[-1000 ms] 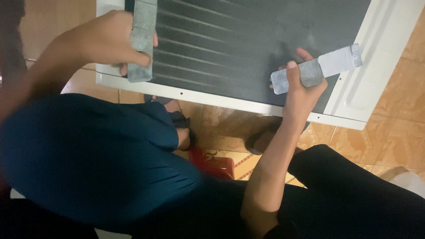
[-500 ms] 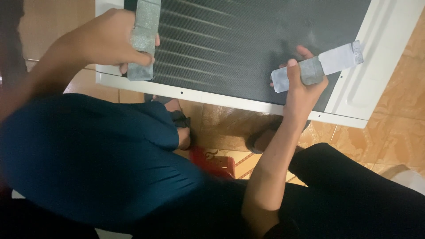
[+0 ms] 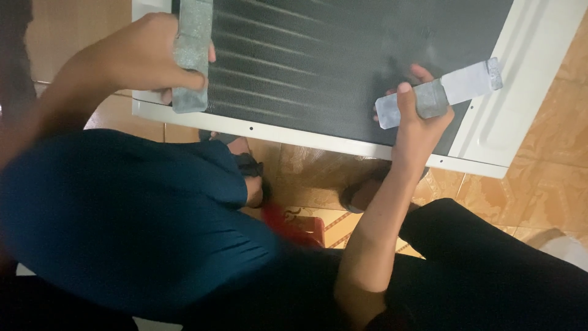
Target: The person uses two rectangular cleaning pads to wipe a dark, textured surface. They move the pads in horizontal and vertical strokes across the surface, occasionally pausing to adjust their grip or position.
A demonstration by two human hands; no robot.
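Two grey metal bars lie against the dark finned panel point(image 3: 343, 55) in its white frame point(image 3: 520, 104): the left hand point(image 3: 144, 58) is clamped on the upright bar point(image 3: 191, 55), the right hand point(image 3: 419, 119) on the slanted bar point(image 3: 438, 93).

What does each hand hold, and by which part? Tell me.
The left hand holds a grey metal bar around its lower half. The right hand holds a second grey bar near its left end. Both bars lie over the dark finned panel.
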